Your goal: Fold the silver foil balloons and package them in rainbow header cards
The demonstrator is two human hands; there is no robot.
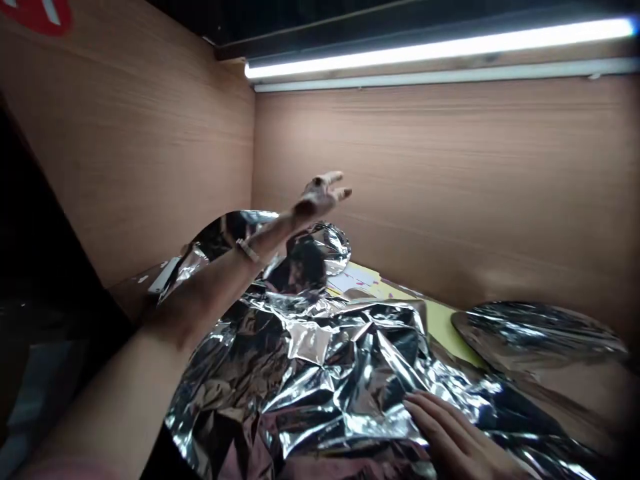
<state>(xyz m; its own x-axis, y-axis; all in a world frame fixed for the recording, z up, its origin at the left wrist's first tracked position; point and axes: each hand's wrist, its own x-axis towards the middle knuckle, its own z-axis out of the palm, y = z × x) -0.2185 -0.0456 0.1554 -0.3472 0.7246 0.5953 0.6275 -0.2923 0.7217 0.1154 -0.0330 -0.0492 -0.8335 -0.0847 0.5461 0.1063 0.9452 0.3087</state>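
Head view shows the right hand (453, 437), fingers close together, lying flat on the crumpled silver foil (310, 380) as if to pin it, while the left hand (320, 197) is raised (fingers spread wide, holding nothing).

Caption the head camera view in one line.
Right hand on crumpled silver foil, left hand raised above it.

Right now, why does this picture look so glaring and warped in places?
In the head view, the fluorescent tube burns out white, the crumpled foil throws hard glints, the raised left hand looks softly blurred, and the wide lens skews the wood panel.
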